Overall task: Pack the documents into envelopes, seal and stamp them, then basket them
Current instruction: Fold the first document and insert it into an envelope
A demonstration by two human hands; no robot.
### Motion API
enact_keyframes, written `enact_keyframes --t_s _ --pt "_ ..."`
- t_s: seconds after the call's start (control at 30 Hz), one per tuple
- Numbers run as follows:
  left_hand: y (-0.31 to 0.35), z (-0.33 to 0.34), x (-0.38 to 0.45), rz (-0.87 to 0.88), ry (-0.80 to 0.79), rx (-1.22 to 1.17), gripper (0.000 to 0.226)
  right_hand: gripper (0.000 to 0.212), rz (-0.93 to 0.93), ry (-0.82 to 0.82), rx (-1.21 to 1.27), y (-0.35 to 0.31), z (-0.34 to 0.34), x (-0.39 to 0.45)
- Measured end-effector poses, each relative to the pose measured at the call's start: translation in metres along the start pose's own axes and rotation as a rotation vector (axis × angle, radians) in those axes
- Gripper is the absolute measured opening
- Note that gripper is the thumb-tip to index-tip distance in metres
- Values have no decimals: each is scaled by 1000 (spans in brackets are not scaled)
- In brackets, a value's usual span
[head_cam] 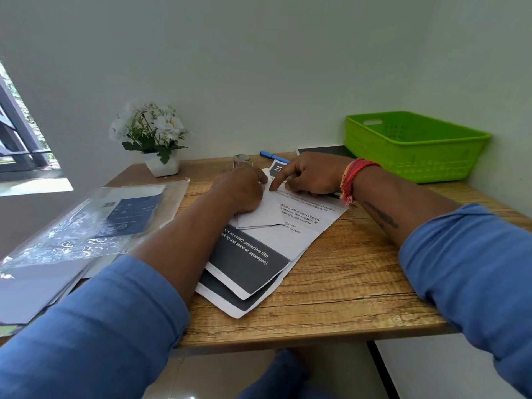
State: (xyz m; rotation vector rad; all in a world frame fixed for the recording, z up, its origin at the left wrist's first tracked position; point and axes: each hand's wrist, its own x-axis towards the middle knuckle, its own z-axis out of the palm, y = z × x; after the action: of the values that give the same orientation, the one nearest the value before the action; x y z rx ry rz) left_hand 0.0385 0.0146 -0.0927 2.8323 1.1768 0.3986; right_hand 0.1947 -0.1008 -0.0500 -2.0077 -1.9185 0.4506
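Observation:
A small white envelope lies on printed documents in the middle of the wooden table. My left hand rests on the envelope's left part, fingers curled over its top edge. My right hand is just to the right, index finger pressing down on the envelope's upper corner. A green plastic basket stands at the back right, with nothing visible inside. A small glass jar shows behind my left hand, partly hidden.
A blue pen lies at the back behind my hands. A white pot of white flowers stands at the back left. Clear plastic sleeves with papers cover the table's left side. A dark sheet lies beside the basket.

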Motion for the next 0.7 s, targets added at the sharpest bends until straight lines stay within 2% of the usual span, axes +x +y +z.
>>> enact_keyframes --t_s 0.1,0.27,0.7 --pt "0 -2 -1 10 9 -25 34 41 24 52 -142 -7 5 6" --pt "0 -3 -1 -15 10 -51 31 51 105 76 -203 -12 8 13" --pt "3 -7 -5 -3 16 -41 31 57 180 -17 -533 -27 16 37"
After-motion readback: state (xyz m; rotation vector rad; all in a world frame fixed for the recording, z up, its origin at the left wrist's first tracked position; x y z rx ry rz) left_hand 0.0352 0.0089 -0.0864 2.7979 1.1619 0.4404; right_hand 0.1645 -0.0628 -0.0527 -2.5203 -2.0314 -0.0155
